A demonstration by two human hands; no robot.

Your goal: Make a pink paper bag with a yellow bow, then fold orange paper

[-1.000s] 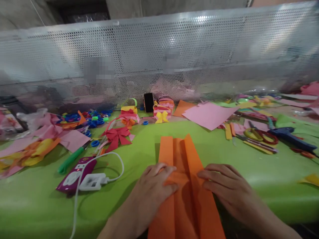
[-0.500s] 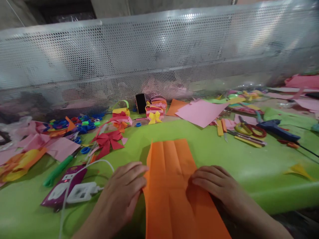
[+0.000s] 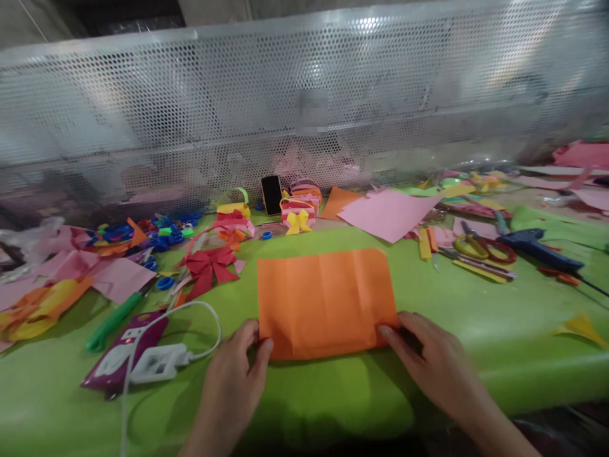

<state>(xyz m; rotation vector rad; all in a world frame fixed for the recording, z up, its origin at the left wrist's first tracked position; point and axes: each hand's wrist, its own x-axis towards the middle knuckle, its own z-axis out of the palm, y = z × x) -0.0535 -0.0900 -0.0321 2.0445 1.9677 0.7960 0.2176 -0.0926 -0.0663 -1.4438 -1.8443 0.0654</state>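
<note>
A creased sheet of orange paper (image 3: 326, 304) is folded over into a wide rectangle, its folded edge toward me and vertical creases running across it. My left hand (image 3: 238, 365) pinches its near left corner between thumb and fingers. At the near right corner, my right hand (image 3: 423, 349) grips the paper the same way, thumb on top. The paper is held just above the green tabletop (image 3: 342, 393); whether its far edge touches the surface I cannot tell.
To the left lie a purple power strip (image 3: 118, 358) with a white charger (image 3: 159, 363), a green-handled tool (image 3: 111, 324) and a red paper bow (image 3: 209, 270). Small paper bags and a phone (image 3: 271, 195) stand behind. At right are pink paper (image 3: 387, 212), scissors (image 3: 488, 246) and a blue glue gun (image 3: 542, 246).
The long orange sheet has been folded over into a shorter, wide rectangle. Both hands have moved from its sides to its near corners and now pinch them.
</note>
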